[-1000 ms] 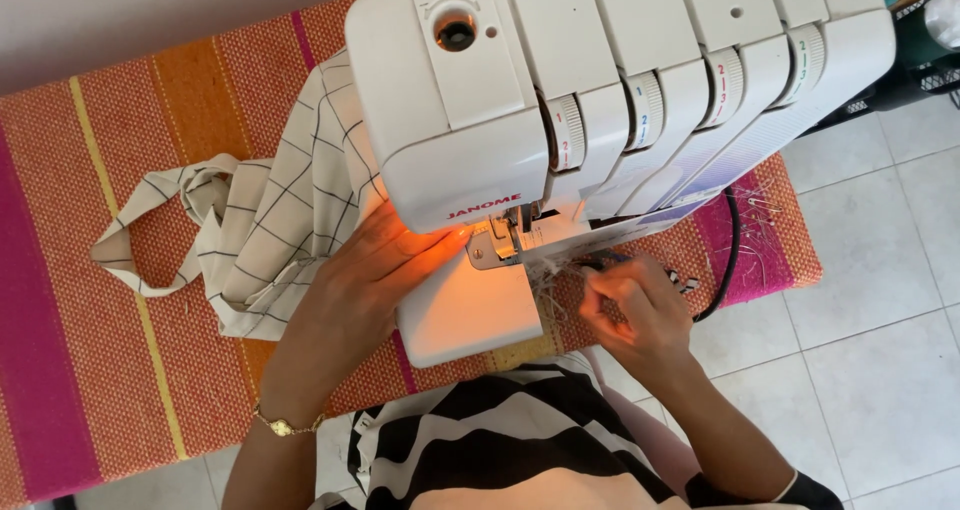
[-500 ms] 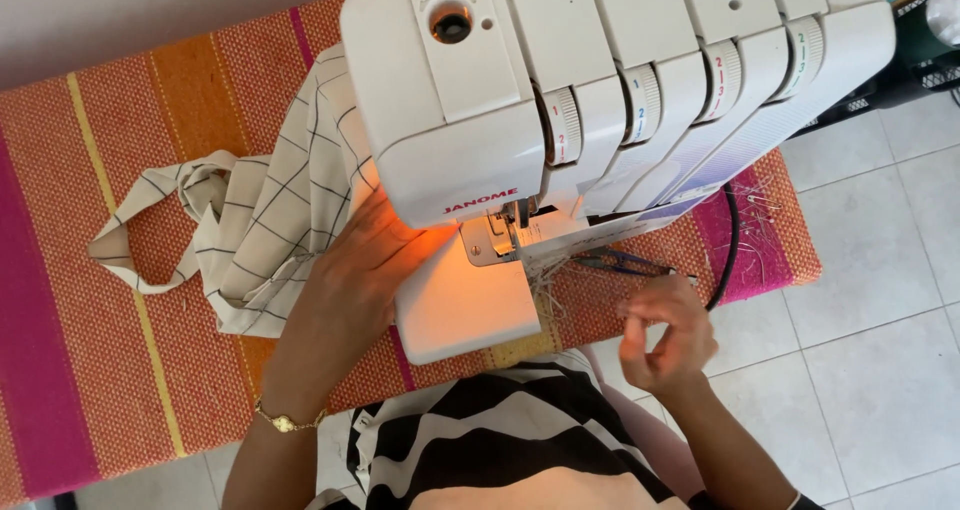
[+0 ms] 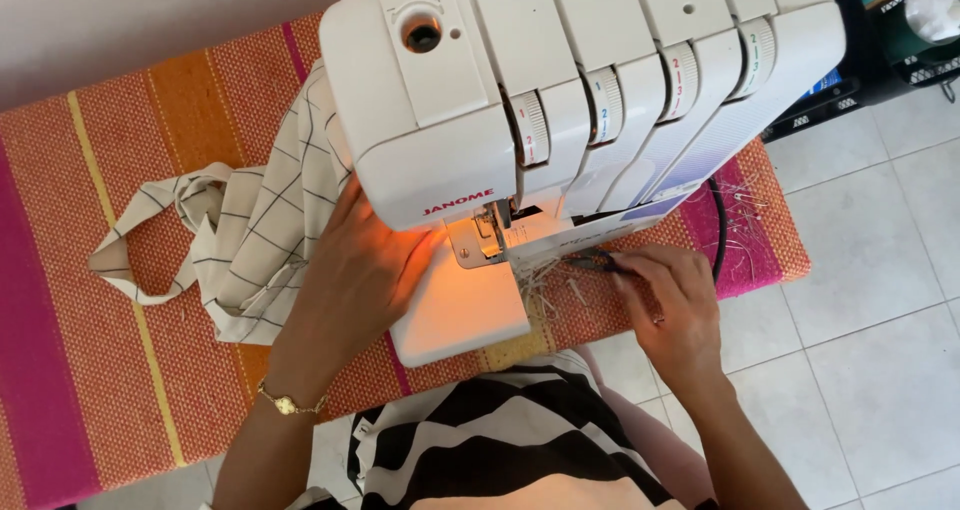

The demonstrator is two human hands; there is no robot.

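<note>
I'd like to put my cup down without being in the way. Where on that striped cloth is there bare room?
The widest bare patch of striped cloth lies left of the checked fabric, toward the near edge. It is crowded around the white sewing machine: the left hand rests there, the right hand works among thread scraps.

a small red printed label [image 3: 457,209] sits on the white sewing machine's [image 3: 560,90] front at about nine o'clock of its needle; no packages, signs or screens.

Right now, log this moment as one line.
left hand: flat on checked cloth at white serger | right hand: on small dark tool | surface: striped mat
</note>
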